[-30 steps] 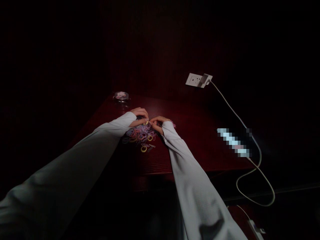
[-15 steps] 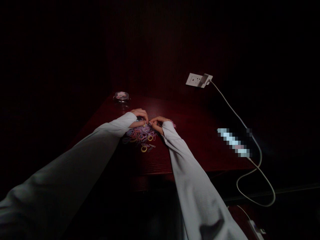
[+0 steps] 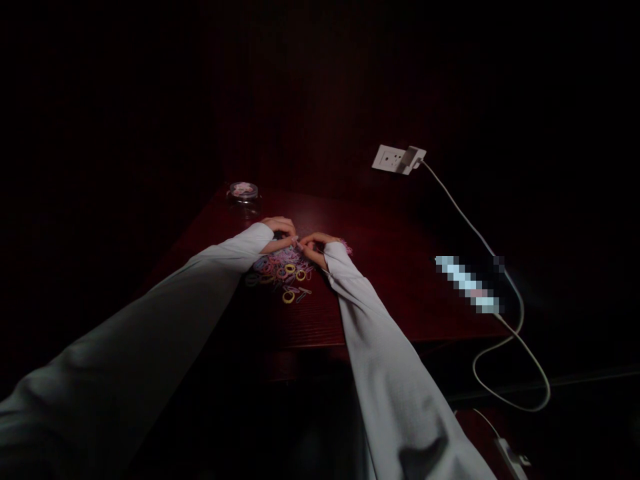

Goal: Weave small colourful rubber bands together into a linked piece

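Note:
A pile of small hair ties (image 3: 277, 265), pink, purple and blue, lies on the dark red table beneath my hands. Yellow hair ties (image 3: 289, 297) rest at its near side, beside a thin pale loop. Above the pile, my left hand (image 3: 280, 231) pinches with thumb and fingers at a small pinkish hair tie (image 3: 295, 240). Its fingertips meet those of my right hand (image 3: 317, 246), which is also closed in a pinch at the same spot. What exactly sits between the right fingertips is too small to tell. More pink hair ties (image 3: 347, 247) show beyond my right wrist.
A clear jar (image 3: 244, 198) with a pink-patterned lid stands at the table's back left. A wall socket (image 3: 395, 160) holds a charger, whose white cable (image 3: 460, 210) runs to a blurred-out device (image 3: 467, 285) at the right. A power strip (image 3: 511, 459) shows lower right.
A yellow hair tie that was by my left fingers now lies on the pile. A pinkish one shows at my left fingertips, and my left thumb has lifted slightly.

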### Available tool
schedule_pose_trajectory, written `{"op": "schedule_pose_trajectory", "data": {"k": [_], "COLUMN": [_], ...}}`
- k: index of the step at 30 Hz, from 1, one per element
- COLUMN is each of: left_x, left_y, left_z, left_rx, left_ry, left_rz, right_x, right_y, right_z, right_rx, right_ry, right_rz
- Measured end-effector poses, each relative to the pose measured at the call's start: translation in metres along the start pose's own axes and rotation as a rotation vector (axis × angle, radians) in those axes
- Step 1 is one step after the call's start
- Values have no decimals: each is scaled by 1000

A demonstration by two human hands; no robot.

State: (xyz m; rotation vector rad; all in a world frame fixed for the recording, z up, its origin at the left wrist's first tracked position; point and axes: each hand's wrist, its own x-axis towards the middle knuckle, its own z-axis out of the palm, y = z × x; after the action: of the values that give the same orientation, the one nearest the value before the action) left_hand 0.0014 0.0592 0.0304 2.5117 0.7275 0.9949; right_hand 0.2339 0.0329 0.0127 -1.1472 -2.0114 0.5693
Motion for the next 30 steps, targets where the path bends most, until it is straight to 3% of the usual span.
{"op": "schedule_pose_trajectory", "data": {"k": [16, 21, 24, 30], "left_x": [1, 0, 0, -1], "left_y": [6, 4, 4, 6], "left_z": [-5, -2, -1, 0], "left_rx": [21, 20, 22, 24], "left_ry": [28, 83, 126, 159], "left_rz": [-2, 12, 18, 5], "right_x": [-10, -10, -9, 9], "right_y": [-9, -10, -9, 7], "right_z": [-8, -8, -7, -9], "right_rx": [4, -3, 85, 306], "right_ry": [6, 0, 57, 340], "right_rz": [-32, -43, -17, 157]}}
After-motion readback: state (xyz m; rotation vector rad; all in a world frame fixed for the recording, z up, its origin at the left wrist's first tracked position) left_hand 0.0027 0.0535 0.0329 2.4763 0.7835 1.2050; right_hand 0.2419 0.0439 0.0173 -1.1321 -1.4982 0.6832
